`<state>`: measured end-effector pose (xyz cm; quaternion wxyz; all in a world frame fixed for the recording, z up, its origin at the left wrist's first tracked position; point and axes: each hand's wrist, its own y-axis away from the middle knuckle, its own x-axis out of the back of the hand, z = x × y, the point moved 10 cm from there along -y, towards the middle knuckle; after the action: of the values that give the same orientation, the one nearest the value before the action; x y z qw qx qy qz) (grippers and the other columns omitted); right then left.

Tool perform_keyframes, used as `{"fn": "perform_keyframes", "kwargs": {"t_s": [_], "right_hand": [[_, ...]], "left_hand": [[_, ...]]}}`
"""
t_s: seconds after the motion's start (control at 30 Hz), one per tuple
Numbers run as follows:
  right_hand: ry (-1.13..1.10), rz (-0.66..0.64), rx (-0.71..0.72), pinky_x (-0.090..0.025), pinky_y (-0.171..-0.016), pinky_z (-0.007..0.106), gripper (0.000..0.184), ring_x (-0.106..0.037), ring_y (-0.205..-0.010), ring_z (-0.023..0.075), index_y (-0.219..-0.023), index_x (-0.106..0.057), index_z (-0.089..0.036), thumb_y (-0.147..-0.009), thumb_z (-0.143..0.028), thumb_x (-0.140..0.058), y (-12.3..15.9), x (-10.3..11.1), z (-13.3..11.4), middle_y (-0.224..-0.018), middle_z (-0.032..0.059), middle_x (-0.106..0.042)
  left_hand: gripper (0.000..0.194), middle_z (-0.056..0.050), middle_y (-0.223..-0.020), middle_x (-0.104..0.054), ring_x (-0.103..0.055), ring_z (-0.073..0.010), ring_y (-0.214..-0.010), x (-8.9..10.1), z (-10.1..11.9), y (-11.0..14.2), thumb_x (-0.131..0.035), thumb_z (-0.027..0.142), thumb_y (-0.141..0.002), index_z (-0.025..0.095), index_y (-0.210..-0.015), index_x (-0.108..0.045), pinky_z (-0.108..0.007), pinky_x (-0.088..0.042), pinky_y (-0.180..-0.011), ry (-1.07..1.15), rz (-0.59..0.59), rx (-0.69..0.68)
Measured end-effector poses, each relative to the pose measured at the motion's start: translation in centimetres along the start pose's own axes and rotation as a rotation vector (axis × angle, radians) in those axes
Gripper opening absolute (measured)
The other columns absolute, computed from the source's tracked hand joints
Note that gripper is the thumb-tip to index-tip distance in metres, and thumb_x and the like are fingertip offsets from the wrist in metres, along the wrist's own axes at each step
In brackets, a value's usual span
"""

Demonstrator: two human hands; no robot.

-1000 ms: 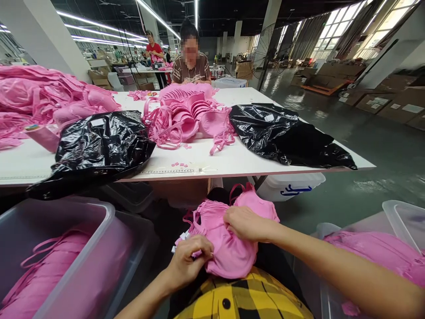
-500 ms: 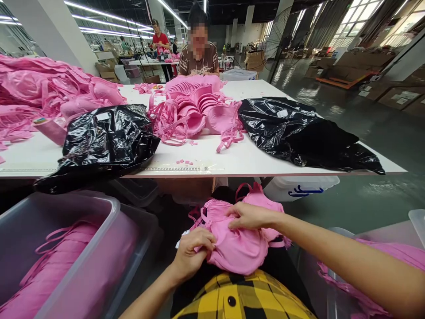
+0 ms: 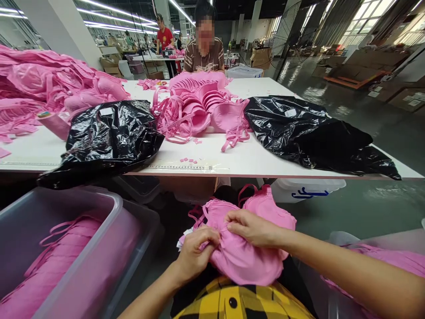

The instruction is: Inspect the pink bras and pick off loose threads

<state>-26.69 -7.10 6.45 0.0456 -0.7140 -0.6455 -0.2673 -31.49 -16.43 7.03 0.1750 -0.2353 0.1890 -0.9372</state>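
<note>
A pink bra (image 3: 252,261) lies across my lap, its cups spread and a strap looping up at the far side. My left hand (image 3: 195,251) pinches the fabric at the left edge of the near cup. Close beside it, my right hand (image 3: 250,227) has its fingertips pressed together on the same cup, a little higher up. A white tag (image 3: 183,237) sticks out behind my left hand. The fingers hide exactly what part of the fabric is pinched.
Ahead stands a white table (image 3: 186,153) bearing stacked pink bras (image 3: 199,106), a left black plastic bag (image 3: 113,128) and a right black bag (image 3: 299,128). Plastic bins, left (image 3: 109,212) and right (image 3: 345,237), hold more pink pieces. Across the table sits a person (image 3: 206,55).
Both hands remain on the bra, with the right hand's fingers more closed now. The near cup has spread and shifted slightly right and toward me. The camera view has moved a little.
</note>
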Motion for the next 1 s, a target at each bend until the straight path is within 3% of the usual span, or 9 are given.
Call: {"fn": "perform_keyframes", "kwargs": {"t_s": [0.2, 0.37, 0.47, 0.53, 0.57, 0.63, 0.8, 0.9, 1.0], "right_hand": [[0.042, -0.077, -0.071, -0.02, -0.043, 0.02, 0.026, -0.027, -0.049, 0.0068, -0.053, -0.033, -0.019, -0.069, -0.013, -0.053, 0.8, -0.3, 1.6, -0.051, -0.0086, -0.026], [0.056, 0.04, -0.115, -0.02, -0.044, 0.021, 0.03, -0.026, -0.049, 0.0072, -0.049, -0.033, -0.019, -0.075, -0.015, -0.049, 0.0, -1.9, 2.2, -0.05, -0.0083, -0.024], [0.057, 0.052, -0.094, -0.032, -0.049, 0.021, 0.02, -0.039, -0.052, 0.0092, -0.055, -0.048, -0.016, -0.075, -0.011, -0.048, 0.3, -1.4, 2.1, -0.052, -0.0059, -0.042], [0.072, 0.038, -0.052, -0.042, -0.064, 0.024, 0.014, -0.054, -0.068, 0.0143, -0.077, -0.062, -0.015, -0.074, -0.009, -0.05, 0.7, -0.8, 1.6, -0.072, -0.0003, -0.061], [0.086, 0.022, -0.035, -0.044, -0.073, 0.027, 0.022, -0.058, -0.08, 0.0173, -0.089, -0.064, -0.016, -0.072, -0.009, -0.051, 0.9, -0.6, 1.4, -0.086, 0.0025, -0.066], [0.083, -0.006, -0.02, -0.044, -0.082, 0.032, 0.035, -0.059, -0.092, 0.0208, -0.1, -0.063, -0.017, -0.069, -0.006, -0.053, 1.1, -0.9, 1.2, -0.099, 0.0052, -0.067], [-0.075, 0.135, 0.024, -0.049, -0.071, 0.028, 0.034, -0.062, -0.076, 0.017, -0.091, -0.063, -0.016, -0.065, -0.001, -0.048, 0.5, -1.4, 1.4, -0.085, 0.0017, -0.068], [-0.003, 0.202, 0.093, -0.048, -0.079, 0.033, 0.031, -0.061, -0.085, 0.0193, -0.093, -0.062, -0.017, -0.069, -0.002, -0.049, 0.8, -1.0, 1.2, -0.092, 0.0048, -0.068], [0.192, 0.306, 0.262, -0.047, -0.075, 0.034, 0.019, -0.059, -0.085, 0.0201, -0.089, -0.063, -0.017, -0.081, -0.01, -0.048, 2.5, 0.2, -0.7, -0.09, 0.0081, -0.065]], "left_hand": [[0.03, -0.01, -0.087, -0.065, -0.06, -0.0173, -0.08, -1.7, 3.4, 1.2, -0.044, 0.005, -0.085, 0.017, -0.109, -0.058, -0.029, -0.049, -0.07, -0.178, -0.159, -0.231], [0.022, -0.009, -0.08, -0.059, -0.052, -0.0167, -0.068, -3.4, 4.4, 1.2, -0.048, 0.01, -0.08, 0.015, -0.098, -0.06, -0.027, -0.045, -0.06, -0.453, -0.222, -0.313], [0.024, -0.006, -0.078, -0.055, -0.05, -0.0159, -0.067, -3.9, 2.8, 1.2, -0.052, 0.011, -0.077, 0.018, -0.097, -0.063, -0.024, -0.042, -0.057, -0.482, -0.315, -0.177], [0.029, -0.006, -0.079, -0.054, -0.051, -0.016, -0.069, -4.2, 1.9, 1.4, -0.053, 0.009, -0.076, 0.018, -0.102, -0.063, -0.024, -0.043, -0.059, -0.441, -0.363, -0.114], [0.032, -0.006, -0.081, -0.055, -0.051, -0.0163, -0.07, -4.3, 1.9, 1.5, -0.052, 0.008, -0.077, 0.018, -0.105, -0.062, -0.024, -0.044, -0.06, -0.41, -0.369, -0.113], [0.034, -0.008, -0.084, -0.058, -0.054, -0.0167, -0.073, -4.4, 2.4, 1.5, -0.048, 0.007, -0.081, 0.018, -0.111, -0.059, -0.025, -0.046, -0.064, -0.336, -0.335, -0.157], [0.02, -0.009, -0.077, -0.064, -0.058, -0.0162, -0.068, -4.1, 4.0, 0.6, -0.042, 0.008, -0.087, 0.013, -0.098, -0.057, -0.025, -0.048, -0.064, -0.267, -0.145, -0.269], [0.014, -0.006, -0.073, -0.065, -0.06, -0.0147, -0.066, -4.0, 2.9, 0.3, -0.046, 0.01, -0.085, 0.015, -0.089, -0.058, -0.023, -0.048, -0.062, -0.219, -0.111, -0.148], [0.011, -0.004, -0.074, -0.066, -0.06, -0.0134, -0.064, -3.5, 1.2, 0.7, -0.052, 0.009, -0.08, 0.015, -0.086, -0.059, -0.022, -0.048, -0.061, -0.138, -0.051, -0.004]]}}
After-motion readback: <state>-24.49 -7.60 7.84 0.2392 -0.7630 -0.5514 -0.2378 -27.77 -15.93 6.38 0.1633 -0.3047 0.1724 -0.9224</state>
